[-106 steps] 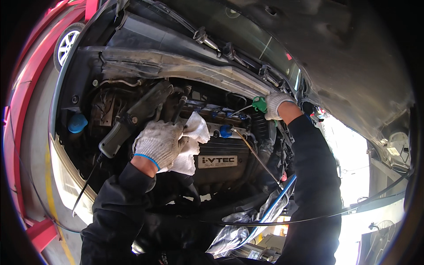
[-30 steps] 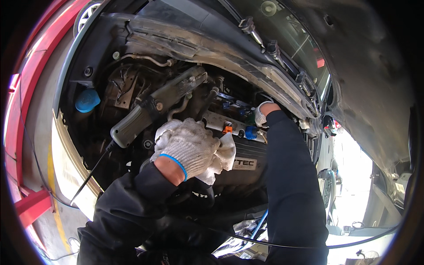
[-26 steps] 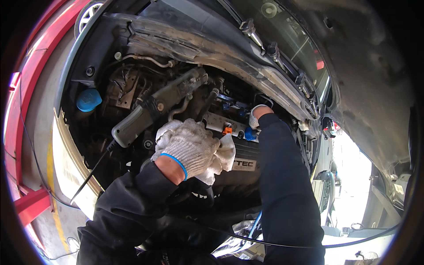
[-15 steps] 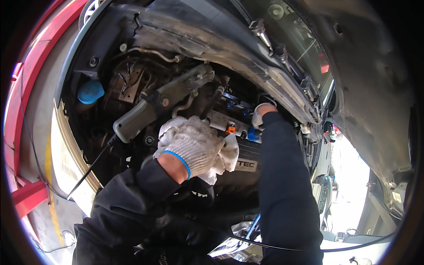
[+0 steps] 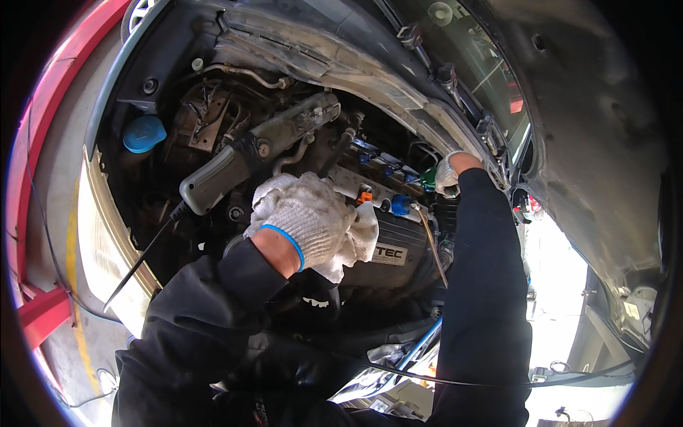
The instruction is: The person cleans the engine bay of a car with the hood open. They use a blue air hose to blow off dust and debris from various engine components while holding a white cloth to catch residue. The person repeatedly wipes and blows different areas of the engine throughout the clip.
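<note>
My left hand, in a white knit glove with a blue cuff edge, is closed on a bunched white cloth above the engine cover. My right hand, gloved too, reaches to the far right of the engine. Its fingers close round a green piece that looks like a tool handle; most of it is hidden. Nearby, an orange clip-like part and a blue cap-like part sit on the engine top. A thin brownish rod slants down beside my right forearm.
A grey corded handheld device lies across the engine bay, its cable running over the headlight. A blue reservoir cap is at left. The raised hood stands at right; a red lift arm is beyond the car.
My right hand has moved right and slightly nearer, bringing the green piece and the thin rod into view. My left hand stays almost in place with the cloth.
</note>
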The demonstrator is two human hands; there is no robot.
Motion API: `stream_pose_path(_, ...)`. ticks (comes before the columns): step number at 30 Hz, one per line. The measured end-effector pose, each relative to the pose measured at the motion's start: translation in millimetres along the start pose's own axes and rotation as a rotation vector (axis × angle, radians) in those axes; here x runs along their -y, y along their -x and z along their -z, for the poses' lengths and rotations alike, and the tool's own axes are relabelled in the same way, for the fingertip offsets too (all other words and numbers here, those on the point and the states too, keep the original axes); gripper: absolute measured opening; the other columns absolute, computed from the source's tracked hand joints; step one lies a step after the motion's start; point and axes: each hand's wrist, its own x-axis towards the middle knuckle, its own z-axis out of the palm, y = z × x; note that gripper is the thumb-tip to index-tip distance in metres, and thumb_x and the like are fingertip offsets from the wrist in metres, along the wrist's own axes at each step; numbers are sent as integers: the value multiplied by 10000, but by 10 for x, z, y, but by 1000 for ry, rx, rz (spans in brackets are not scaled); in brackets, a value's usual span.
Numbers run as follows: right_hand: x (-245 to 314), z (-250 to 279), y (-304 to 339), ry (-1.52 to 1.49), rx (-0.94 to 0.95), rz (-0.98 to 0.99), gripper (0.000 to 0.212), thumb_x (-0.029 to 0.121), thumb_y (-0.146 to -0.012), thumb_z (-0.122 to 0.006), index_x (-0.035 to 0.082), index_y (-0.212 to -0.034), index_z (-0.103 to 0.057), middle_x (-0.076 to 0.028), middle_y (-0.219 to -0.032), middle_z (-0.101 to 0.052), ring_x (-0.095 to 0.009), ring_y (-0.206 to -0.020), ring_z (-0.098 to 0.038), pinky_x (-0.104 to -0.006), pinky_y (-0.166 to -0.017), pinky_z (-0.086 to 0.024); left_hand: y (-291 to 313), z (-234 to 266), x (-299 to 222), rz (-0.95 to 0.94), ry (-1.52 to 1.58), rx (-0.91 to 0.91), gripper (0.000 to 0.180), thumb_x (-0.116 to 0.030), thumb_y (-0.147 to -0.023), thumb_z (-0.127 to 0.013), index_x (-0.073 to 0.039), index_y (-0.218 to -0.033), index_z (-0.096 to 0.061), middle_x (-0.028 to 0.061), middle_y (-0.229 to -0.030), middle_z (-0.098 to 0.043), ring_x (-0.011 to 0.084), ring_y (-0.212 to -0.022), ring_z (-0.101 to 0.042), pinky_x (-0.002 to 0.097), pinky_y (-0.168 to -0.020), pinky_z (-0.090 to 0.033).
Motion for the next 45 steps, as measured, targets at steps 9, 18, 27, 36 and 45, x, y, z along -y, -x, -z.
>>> stream_pose_path(9,-138,-20,363,-32,80,-40,370,280,-806,-784,65,-1104,-826,-173,-1148,-803,-377,-1006,-778,-476,-802,-601,-1,-113,12,27,36,-61,353,-415,-944,-675,-195,-1196,-789,59,-1217,-761,325,-1209,-679,503,-1046,-535)
stream_pose_path(18,-181,11,534,-30,125,-68,360,298,-816,-787,76,-1095,-830,-163,-1140,-807,-373,-994,-781,-481,-792,-600,-23,-133,36,8,6,-56,343,-390,-934,-676,-182,-1183,-788,57,-1200,-769,323,-1198,-685,493,-1034,-538)
stream_pose_path(27,-431,-78,821,-247,-88,-41,455,226,-684,-858,-3,-1073,-800,-189,-995,-789,-355,-801,-725,-462,-747,-588,-7,-184,35,7,69,-154,343,-389,-907,-693,-174,-1152,-799,65,-1171,-777,334,-1157,-698,502,-1009,-548)
stream_pose_path(36,-455,-26,1058,-219,-11,-129,425,247,-728,-846,20,-1085,-809,-177,-1079,-801,-355,-881,-734,-487,-819,-585,6,-107,39,5,50,-97,398,-435,-879,-723,-168,-1165,-798,79,-1181,-776,342,-1171,-696,519,-1002,-553)
stream_pose_path(45,-483,-130,2018,-192,-243,-77,512,361,-751,-919,-69,-993,-783,-205,-1035,-797,-338,-929,-780,-448,-835,-616,80,96,40,84,158,-45,344,-340,-939,-660,-129,-1182,-783,119,-1141,-781,365,-1126,-716,507,-983,-566)
